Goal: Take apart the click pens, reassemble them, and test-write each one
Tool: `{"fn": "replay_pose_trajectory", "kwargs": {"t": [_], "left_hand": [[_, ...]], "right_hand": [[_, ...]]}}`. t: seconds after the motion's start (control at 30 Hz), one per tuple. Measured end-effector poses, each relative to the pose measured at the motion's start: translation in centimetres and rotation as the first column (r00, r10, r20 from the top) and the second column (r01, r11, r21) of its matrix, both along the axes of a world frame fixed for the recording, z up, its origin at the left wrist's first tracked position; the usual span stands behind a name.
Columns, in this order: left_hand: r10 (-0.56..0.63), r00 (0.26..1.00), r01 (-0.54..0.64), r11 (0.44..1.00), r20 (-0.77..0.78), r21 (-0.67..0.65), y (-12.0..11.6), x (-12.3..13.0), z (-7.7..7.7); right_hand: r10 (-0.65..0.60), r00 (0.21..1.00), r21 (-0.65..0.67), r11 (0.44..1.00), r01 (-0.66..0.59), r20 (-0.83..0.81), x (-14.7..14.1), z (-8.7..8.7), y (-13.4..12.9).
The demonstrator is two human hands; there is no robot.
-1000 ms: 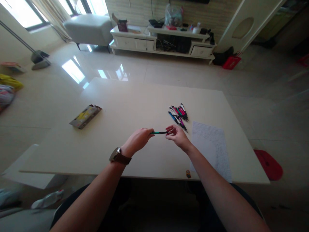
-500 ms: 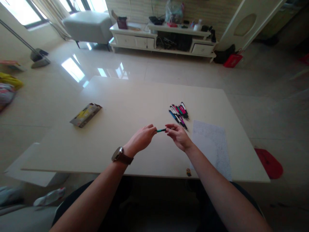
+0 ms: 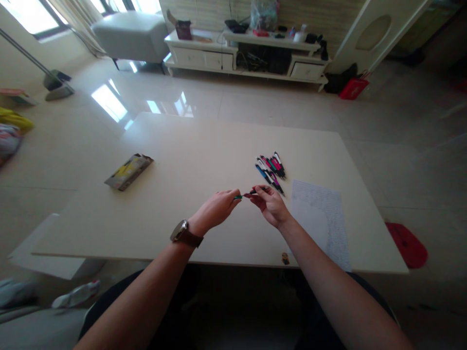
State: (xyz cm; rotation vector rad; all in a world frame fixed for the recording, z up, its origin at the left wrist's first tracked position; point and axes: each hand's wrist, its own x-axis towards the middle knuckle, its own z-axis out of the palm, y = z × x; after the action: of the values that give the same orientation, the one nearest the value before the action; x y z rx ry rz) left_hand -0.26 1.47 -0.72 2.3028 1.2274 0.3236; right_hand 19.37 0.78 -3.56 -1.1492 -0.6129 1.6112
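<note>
Just nearside of the pen cluster (image 3: 273, 166), I log the left hand (image 3: 219, 204) pinching a green pen barrel (image 3: 238, 197), the right hand (image 3: 272, 201) its black section (image 3: 253, 192); an uneven pull could let either half slip.

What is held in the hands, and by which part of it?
A pen: the left hand holds its green part, the right hand its black part. Whether these are apart, I cannot tell.

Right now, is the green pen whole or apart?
Apart: the left grip holds its green barrel, the right grip its black section, their ends visibly separated.
</note>
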Motion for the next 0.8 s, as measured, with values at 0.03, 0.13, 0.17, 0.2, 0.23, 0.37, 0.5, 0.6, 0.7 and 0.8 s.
{"fn": "replay_pose_trajectory", "kwargs": {"t": [0.03,0.13,0.17,0.2,0.23,0.37,0.5,0.6,0.7,0.8], "left_hand": [[0.009,1.000,-0.009,1.000,-0.012,0.019,0.1,-0.2,-0.1],[0.060,0.997,-0.058,0.998,-0.054,0.035,0.6,-1.3,-0.4],[0.085,0.993,-0.083,0.996,-0.085,0.026,0.8,-1.8,-0.6],[0.107,0.986,-0.106,0.994,-0.125,0.016,1.0,-2.3,-0.8],[0.127,0.976,-0.128,0.992,-0.175,0.007,1.1,-2.8,-1.1],[0.162,0.913,-0.183,0.983,-0.375,-0.021,1.3,-4.2,-2.4],[0.161,0.887,-0.183,0.983,-0.433,-0.010,0.9,-4.8,-3.7],[0.181,0.891,-0.201,0.980,-0.415,-0.005,0.7,-5.1,-4.2],[0.171,0.928,-0.194,0.980,-0.332,-0.036,0.7,-4.8,-3.9],[0.114,0.985,-0.130,0.985,-0.130,-0.117,0.6,-3.5,-3.0]], "right_hand": [[-0.031,0.999,0.010,0.999,0.031,0.011,0.0,-0.1,0.1],[-0.146,0.988,0.033,0.989,0.144,0.053,0.3,-0.4,0.4],[-0.173,0.983,0.031,0.985,0.171,0.069,0.4,-0.6,0.5],[-0.187,0.979,0.024,0.982,0.185,0.086,0.6,-0.7,0.6],[-0.186,0.977,0.011,0.983,0.186,0.103,0.7,-0.9,0.6],[-0.094,0.986,-0.044,0.994,0.101,0.137,0.9,-1.4,0.4],[-0.024,0.982,-0.019,0.999,0.028,0.188,0.8,-1.5,0.0],[-0.001,0.979,-0.007,1.000,0.002,0.205,0.8,-1.5,0.0],[0.018,0.977,-0.010,1.000,-0.016,0.214,0.7,-1.5,0.0],[0.035,0.972,0.005,0.999,-0.037,0.233,0.4,-1.6,-0.1]]}}
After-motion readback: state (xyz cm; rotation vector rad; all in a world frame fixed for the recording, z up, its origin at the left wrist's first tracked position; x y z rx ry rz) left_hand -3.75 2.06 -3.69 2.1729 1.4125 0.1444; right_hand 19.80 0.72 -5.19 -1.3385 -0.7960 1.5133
